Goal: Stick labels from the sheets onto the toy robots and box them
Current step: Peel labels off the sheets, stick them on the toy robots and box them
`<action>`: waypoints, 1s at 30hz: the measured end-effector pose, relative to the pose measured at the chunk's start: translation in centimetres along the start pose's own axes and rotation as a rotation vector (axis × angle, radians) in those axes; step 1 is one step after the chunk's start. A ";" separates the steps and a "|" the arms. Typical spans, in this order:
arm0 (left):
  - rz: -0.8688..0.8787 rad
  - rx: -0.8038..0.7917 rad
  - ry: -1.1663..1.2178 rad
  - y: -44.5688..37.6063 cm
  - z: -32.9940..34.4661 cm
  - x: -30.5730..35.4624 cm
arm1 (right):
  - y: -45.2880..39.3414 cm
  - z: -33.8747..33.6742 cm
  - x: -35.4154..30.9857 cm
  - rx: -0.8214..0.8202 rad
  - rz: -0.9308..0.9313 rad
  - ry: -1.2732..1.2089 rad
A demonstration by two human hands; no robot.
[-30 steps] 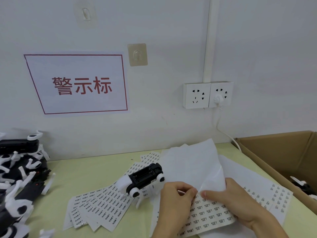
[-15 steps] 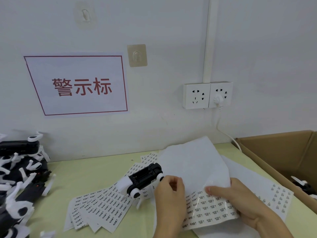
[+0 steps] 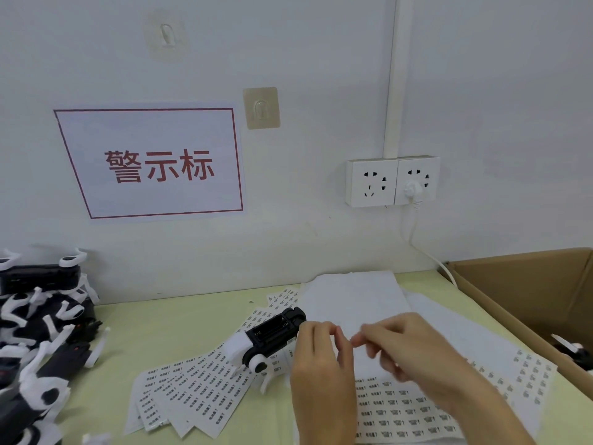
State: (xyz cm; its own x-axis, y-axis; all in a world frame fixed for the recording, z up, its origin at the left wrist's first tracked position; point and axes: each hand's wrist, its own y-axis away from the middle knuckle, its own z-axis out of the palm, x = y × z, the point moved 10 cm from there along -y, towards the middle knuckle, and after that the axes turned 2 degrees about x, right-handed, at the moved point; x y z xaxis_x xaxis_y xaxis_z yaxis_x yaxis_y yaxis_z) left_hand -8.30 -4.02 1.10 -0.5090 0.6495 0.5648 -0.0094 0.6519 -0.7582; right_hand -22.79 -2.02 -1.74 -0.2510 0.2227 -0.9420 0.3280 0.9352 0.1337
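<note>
Toy robot (image 3: 271,340) lies on fanned label sheets (image 3: 195,393) mid-desk (image 3: 160,342), battery bay up. Left hand (image 3: 321,364) and right hand (image 3: 414,354) meet fingertip to fingertip above the nearer label sheet (image 3: 401,409); each grip looks pinched, on what I cannot tell. Label print too small to read. Wall sign (image 3: 154,163) reads "警示标" in red. More robots (image 3: 35,332) piled left; cardboard box (image 3: 529,293) right.

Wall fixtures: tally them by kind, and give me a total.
Adhesive hooks: 2, a clear one and a beige one
Socket plates: 2, a free one and one with a plug in it
Paper sign: 1
Cable conduit: 1
Total: 6
</note>
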 end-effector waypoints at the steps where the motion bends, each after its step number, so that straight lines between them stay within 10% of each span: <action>1: 0.050 0.006 -0.036 -0.1 -0.1 0.4 | -0.2 1.0 -0.1 -0.018 0.002 -0.003; 10: 0.205 -0.105 -0.193 0.5 1.6 1.3 | -1.3 0.6 2.9 0.062 0.071 -0.188; 22: -0.089 -0.273 0.302 0.1 1.7 0.0 | -2.2 -0.2 5.0 0.174 0.021 -0.568; 25: 0.000 -0.203 -0.261 -2.5 -0.7 -0.7 | -2.3 -0.7 5.2 0.198 0.026 -0.682; 28: -0.259 -0.625 -0.784 -2.6 -1.4 -7.3 | -2.3 -1.1 5.6 0.211 0.048 -0.672; 30: -0.398 -0.710 -0.733 -2.2 -3.2 -9.9 | -2.2 -1.3 5.7 0.217 0.051 -0.663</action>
State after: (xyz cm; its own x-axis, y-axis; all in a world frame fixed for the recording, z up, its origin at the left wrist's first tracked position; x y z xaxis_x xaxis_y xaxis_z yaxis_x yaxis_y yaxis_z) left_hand -0.51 -10.66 -1.80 -0.9701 0.1055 0.2186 0.0919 0.9932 -0.0714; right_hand -26.10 -2.42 -7.05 0.3551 -0.0148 -0.9347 0.5161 0.8367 0.1829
